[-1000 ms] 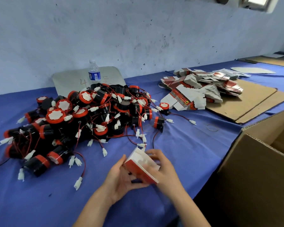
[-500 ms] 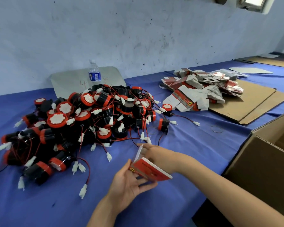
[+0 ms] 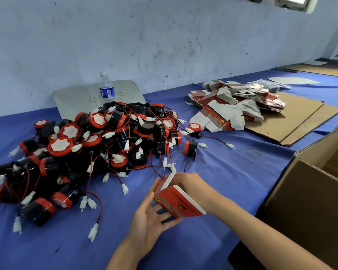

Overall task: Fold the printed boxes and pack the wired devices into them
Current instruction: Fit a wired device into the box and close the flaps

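A red and white printed box (image 3: 179, 201) is held between both hands just above the blue table cloth (image 3: 222, 172), red face up, one white flap raised at its far end. My left hand (image 3: 152, 217) supports it from below with spread fingers. My right hand (image 3: 191, 184) grips its far side, fingers hidden behind the box. A heap of black and red wired devices (image 3: 98, 145) with white plugs lies to the left. Flat unfolded printed boxes (image 3: 236, 106) are stacked at the back right.
An open brown carton (image 3: 308, 201) stands at the right edge. Flat cardboard sheets (image 3: 300, 117) lie under and beside the box stack. A water bottle (image 3: 106, 88) stands before a grey board at the wall. A rubber band (image 3: 253, 152) lies on the cloth.
The box has been turned from white inside up to red face up and closed flatter. My right hand has moved to its far side, and my left hand has opened beneath it.
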Tool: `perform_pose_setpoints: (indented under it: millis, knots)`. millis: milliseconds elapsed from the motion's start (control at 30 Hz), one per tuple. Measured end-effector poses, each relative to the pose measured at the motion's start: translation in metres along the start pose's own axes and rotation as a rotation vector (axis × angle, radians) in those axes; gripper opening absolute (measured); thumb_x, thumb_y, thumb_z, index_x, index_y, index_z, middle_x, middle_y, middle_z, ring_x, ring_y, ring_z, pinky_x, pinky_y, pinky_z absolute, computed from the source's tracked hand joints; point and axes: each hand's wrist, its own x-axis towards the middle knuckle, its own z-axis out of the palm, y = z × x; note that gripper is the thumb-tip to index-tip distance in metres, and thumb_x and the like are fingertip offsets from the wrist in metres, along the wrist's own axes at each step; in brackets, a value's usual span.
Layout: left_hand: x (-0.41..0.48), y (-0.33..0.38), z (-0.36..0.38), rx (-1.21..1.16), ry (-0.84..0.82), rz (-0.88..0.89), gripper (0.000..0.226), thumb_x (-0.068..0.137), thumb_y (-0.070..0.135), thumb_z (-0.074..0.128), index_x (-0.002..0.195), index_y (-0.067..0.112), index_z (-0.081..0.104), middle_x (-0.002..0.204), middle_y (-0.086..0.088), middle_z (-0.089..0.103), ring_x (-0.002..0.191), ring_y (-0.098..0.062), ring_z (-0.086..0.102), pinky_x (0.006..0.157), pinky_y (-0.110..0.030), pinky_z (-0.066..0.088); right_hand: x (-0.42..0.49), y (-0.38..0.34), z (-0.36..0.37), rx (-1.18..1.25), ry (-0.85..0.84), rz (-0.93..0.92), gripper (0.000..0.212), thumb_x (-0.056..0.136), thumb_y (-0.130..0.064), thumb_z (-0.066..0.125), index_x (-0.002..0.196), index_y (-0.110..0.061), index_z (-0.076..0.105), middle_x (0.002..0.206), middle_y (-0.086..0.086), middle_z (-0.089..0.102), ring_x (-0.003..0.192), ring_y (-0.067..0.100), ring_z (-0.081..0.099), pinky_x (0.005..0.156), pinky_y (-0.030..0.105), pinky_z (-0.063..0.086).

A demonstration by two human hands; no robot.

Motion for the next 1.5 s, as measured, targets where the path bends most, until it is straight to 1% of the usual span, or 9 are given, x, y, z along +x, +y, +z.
perform_pose_setpoints:
  millis: [167, 333, 500, 600, 733, 1000, 1233, 1367, 1500]
  knots:
    - [-0.004, -0.005, -0.001, 0.700, 0.084, 0.443, 0.046, 0.085, 0.046, 0.067, 0.125, 0.060, 0.050, 0.130, 0.011, 0.060, 0.110, -0.011, 0.064, 0.075, -0.029, 0.058, 0.001, 0.010, -0.029, 0.250, -0.118, 0.028, 0.020, 0.090, -0.006, 0.057, 0.071, -0.005, 0.061, 0.068, 0.009, 0.059, 0.059, 0.012, 0.044, 0.063, 0.029, 0.039]
    - [0.002, -0.011, -0.011, 1.008, 0.114, 0.565, 0.079, 0.064, 0.039, 0.086, 0.133, 0.043, 0.046, 0.129, 0.025, 0.055, 0.118, 0.001, 0.055, 0.095, -0.019, 0.046, 0.019, 0.024, -0.045, 0.299, -0.361, -0.013, 0.017, 0.085, -0.009, 0.057, 0.074, -0.002, 0.068, 0.080, 0.009, 0.065, 0.074, 0.010, 0.057, 0.069, 0.028, 0.045]
    - [0.005, -0.010, -0.014, 1.184, 0.187, 0.557, 0.075, 0.063, 0.024, 0.090, 0.119, 0.048, 0.046, 0.115, 0.027, 0.048, 0.112, 0.004, 0.050, 0.089, -0.018, 0.045, 0.064, 0.078, -0.060, 0.353, 0.310, 0.311, 0.022, 0.089, -0.017, 0.064, 0.111, -0.016, 0.069, 0.120, 0.007, 0.064, 0.109, 0.022, 0.059, 0.089, 0.036, 0.052]
    - [0.003, -0.010, -0.009, 1.344, 0.111, 0.517, 0.090, 0.047, 0.056, 0.083, 0.124, 0.060, 0.037, 0.110, 0.029, 0.042, 0.109, 0.003, 0.044, 0.088, -0.022, 0.041, 0.081, 0.103, -0.036, 0.069, 0.198, 0.462, 0.058, 0.089, -0.031, 0.066, 0.141, -0.024, 0.042, 0.128, 0.013, 0.049, 0.116, 0.033, 0.051, 0.087, 0.033, 0.044]
    - [0.000, -0.007, -0.010, 1.183, 0.007, 0.473, 0.122, 0.042, 0.068, 0.083, 0.142, 0.062, 0.013, 0.079, 0.015, 0.051, 0.074, -0.004, 0.049, 0.071, -0.015, 0.037, 0.090, 0.117, -0.023, -0.016, 0.282, 0.464, 0.045, 0.088, -0.014, 0.059, 0.127, -0.019, 0.037, 0.102, 0.020, 0.063, 0.084, 0.039, 0.058, 0.058, 0.040, 0.042]
    - [-0.007, -0.014, 0.002, 1.525, -0.128, 0.463, 0.113, 0.068, 0.058, 0.066, 0.146, 0.051, -0.016, 0.151, 0.040, -0.007, 0.142, 0.011, 0.001, 0.117, -0.029, 0.020, 0.064, 0.131, -0.005, -0.004, 0.446, 0.412, 0.057, 0.084, 0.006, 0.045, 0.132, -0.023, 0.040, 0.114, 0.015, 0.058, 0.093, 0.038, 0.056, 0.065, 0.034, 0.037]
    - [-0.002, -0.019, -0.001, 1.537, -0.068, 0.591, 0.025, 0.080, 0.038, 0.071, 0.101, 0.024, 0.074, 0.157, 0.021, -0.004, 0.148, -0.007, 0.008, 0.110, -0.034, 0.034, 0.017, 0.121, -0.019, 1.104, 0.744, 0.414, 0.049, 0.091, 0.004, 0.053, 0.103, -0.043, 0.046, 0.078, 0.010, 0.066, 0.055, 0.016, 0.062, 0.047, 0.023, 0.046]
    - [0.001, -0.024, 0.000, 1.520, 0.199, 0.809, 0.030, 0.066, 0.031, 0.088, 0.086, 0.012, 0.077, 0.157, -0.001, 0.024, 0.141, -0.032, 0.032, 0.100, -0.047, 0.045, -0.008, 0.095, -0.050, 1.260, 0.511, 0.283, 0.051, 0.092, 0.006, 0.053, 0.124, -0.032, 0.048, 0.066, 0.008, 0.054, 0.042, 0.014, 0.040, 0.043, 0.025, 0.036]
    - [-0.003, -0.024, 0.005, 1.656, 0.268, 0.610, 0.060, 0.060, 0.065, 0.070, 0.113, 0.040, 0.061, 0.151, 0.018, 0.009, 0.121, -0.016, 0.046, 0.099, -0.037, 0.042, -0.027, 0.043, -0.061, 1.212, 0.084, 0.082, 0.051, 0.091, 0.005, 0.057, 0.126, -0.033, 0.055, 0.062, 0.006, 0.035, 0.039, 0.011, 0.031, 0.044, 0.025, 0.037]
